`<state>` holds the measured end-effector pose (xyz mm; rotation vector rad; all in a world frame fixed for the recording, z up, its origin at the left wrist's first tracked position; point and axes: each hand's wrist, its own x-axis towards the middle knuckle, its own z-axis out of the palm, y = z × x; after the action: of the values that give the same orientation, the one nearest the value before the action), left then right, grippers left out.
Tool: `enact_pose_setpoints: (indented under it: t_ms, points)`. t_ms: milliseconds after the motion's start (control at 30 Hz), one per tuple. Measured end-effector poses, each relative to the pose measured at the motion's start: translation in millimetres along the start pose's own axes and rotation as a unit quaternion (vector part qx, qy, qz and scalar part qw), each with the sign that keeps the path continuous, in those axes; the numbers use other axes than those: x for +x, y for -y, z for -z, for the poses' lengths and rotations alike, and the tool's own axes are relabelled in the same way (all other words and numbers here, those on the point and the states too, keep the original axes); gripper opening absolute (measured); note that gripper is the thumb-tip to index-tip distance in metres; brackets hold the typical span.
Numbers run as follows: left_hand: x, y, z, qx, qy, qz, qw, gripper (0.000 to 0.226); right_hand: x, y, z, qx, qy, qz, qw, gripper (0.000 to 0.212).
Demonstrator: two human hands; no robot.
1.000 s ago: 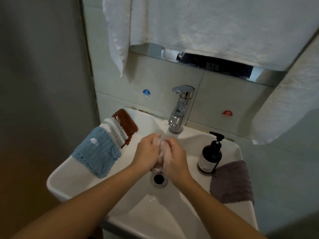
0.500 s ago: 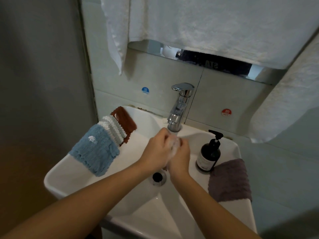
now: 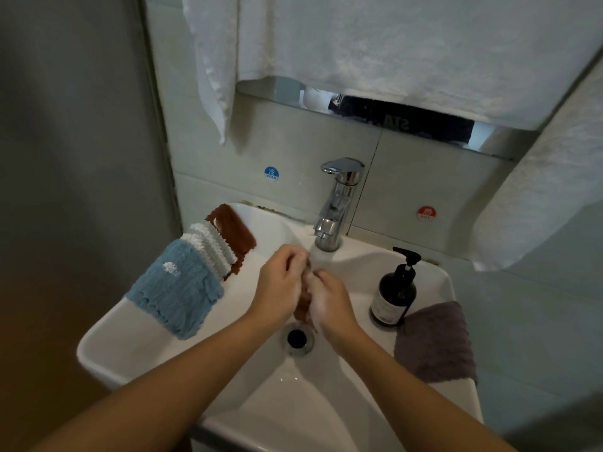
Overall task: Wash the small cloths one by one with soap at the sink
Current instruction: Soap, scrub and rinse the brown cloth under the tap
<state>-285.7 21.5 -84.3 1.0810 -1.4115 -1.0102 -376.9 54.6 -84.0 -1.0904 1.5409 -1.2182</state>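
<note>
Both hands are clamped together on a small brownish cloth (image 3: 301,300), left hand (image 3: 280,288) and right hand (image 3: 328,301) pressed palm to palm, sudsy, just under the tap (image 3: 336,210) spout and right above the drain (image 3: 297,337). I'd keep rubbing the folds against each other under the stream so the lather works through. The cloth looks bunched into a roll, its long axis running from the tap down toward the drain.
</note>
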Motion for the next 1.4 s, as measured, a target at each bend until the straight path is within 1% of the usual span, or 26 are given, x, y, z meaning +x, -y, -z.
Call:
enact_pose_setpoints:
  t_ms: [33,67,167,200,233,333,400,433,500,533,567,633,700,767,833,867,933,967,1000,1033,1100,1167,1233,1267,1300,1400]
  points:
    - [-1.1,-0.4,0.3,0.014,-0.015,-0.003,1.0,0.023,-5.2,4.1,-0.7,0.057,0.019,0.007,0.998,0.026]
    - [-2.7,-0.7,-1.7,0.019,-0.011,0.001,1.0,0.027,-6.4,7.7,-0.9,0.1,0.001,0.028,0.995,0.026]
    - [-15.5,0.3,-14.2,0.023,0.078,0.035,0.996,0.028,9.2,11.1,1.1,0.056,-0.216,0.086,0.971,0.024]
    - [-17.1,1.1,-17.3,0.028,0.085,0.037,0.995,0.027,12.2,11.1,0.5,0.041,-0.255,0.085,0.962,0.021]
    - [-14.8,1.9,-17.9,0.029,0.068,0.039,0.997,0.026,11.8,7.9,-2.4,0.018,-0.243,0.081,0.967,0.02]
    - [0.3,1.0,-5.0,0.057,-0.025,0.041,0.997,0.027,-1.3,-8.0,-15.3,-0.057,-0.09,0.072,0.992,0.027]
    - [1.4,-1.6,0.9,0.073,-0.012,0.024,0.997,0.026,-4.2,-8.6,-15.0,-0.038,-0.047,0.1,0.993,0.028]
    - [-2.5,-4.2,0.0,0.068,0.018,0.012,0.997,0.023,-0.5,-4.1,-11.8,-0.014,-0.074,0.101,0.992,0.025]
    - [-12.8,-7.5,-8.1,0.045,0.089,0.0,0.995,0.018,12.6,2.8,-6.1,0.057,-0.171,0.058,0.982,0.022]
    - [-14.5,-7.8,-10.2,0.039,0.099,0.003,0.994,0.016,15.1,3.2,-5.5,0.067,-0.196,0.029,0.978,0.021]
    - [-11.5,-6.1,-10.0,0.042,0.088,0.008,0.995,0.014,13.7,1.5,-7.9,0.044,-0.182,0.012,0.982,0.019]
    - [-0.8,-2.8,-4.2,0.074,0.04,0.009,0.996,0.011,4.4,0.1,-12.8,0.01,-0.103,0.023,0.994,0.019]
    - [1.6,-4.7,-0.7,0.081,0.031,0.005,0.996,0.013,-1.1,4.3,-10.7,0.055,-0.058,0.041,0.996,0.022]
    - [-6.4,-12.5,-6.5,0.049,0.074,0.005,0.996,0.015,11.4,5.5,-3.5,0.09,-0.121,0.049,0.987,0.022]
    - [-10.7,-15.2,-13.2,0.063,0.107,-0.002,0.992,0.013,23.3,-0.4,-3.1,0.098,-0.173,0.017,0.98,0.022]
    - [-5.9,-12.5,-12.9,0.072,0.09,0.003,0.993,0.012,22.1,-4.4,-6.9,0.064,-0.15,0.005,0.987,0.023]
    - [6.6,-8.5,-6.0,0.073,0.015,0.027,0.997,0.014,11.3,-7.9,-13.4,-0.033,-0.076,0.043,0.996,0.025]
    - [10.1,-8.4,-3.0,0.059,0.002,0.039,0.998,0.016,6.2,-4.8,-14.3,-0.036,-0.065,0.069,0.995,0.026]
    - [8.8,-11.2,-2.8,0.038,0.016,0.043,0.998,0.018,6.3,-2.1,-12.6,-0.018,-0.074,0.084,0.993,0.027]
    - [3.9,-14.9,-5.6,0.018,0.051,0.04,0.998,0.018,10.4,1.0,-10.0,0.008,-0.115,0.086,0.99,0.028]
    - [-9.7,-17.9,-14.1,0.0,0.115,0.028,0.993,0.016,21.1,0.6,-3.6,0.064,-0.191,0.04,0.979,0.027]
    - [-9.9,-13.5,-13.4,0.0,0.103,0.016,0.995,0.017,19.0,-1.6,-3.4,0.036,-0.151,-0.005,0.988,0.024]
    - [0.6,-9.7,-6.9,0.014,0.031,0.016,0.999,0.019,7.9,1.1,-5.9,-0.004,-0.06,0.006,0.998,0.027]
    - [4.0,-9.7,-4.7,0.021,0.011,0.02,1.0,0.019,3.0,3.4,-6.4,0.009,-0.041,0.027,0.999,0.029]
    - [3.7,-11.6,-4.7,0.019,0.019,0.024,0.999,0.018,3.6,4.5,-5.1,0.027,-0.047,0.043,0.998,0.029]
    - [-12.8,-16.9,-14.7,0.014,0.107,0.006,0.994,0.015,16.9,2.0,-1.2,0.055,-0.164,0.028,0.984,0.022]
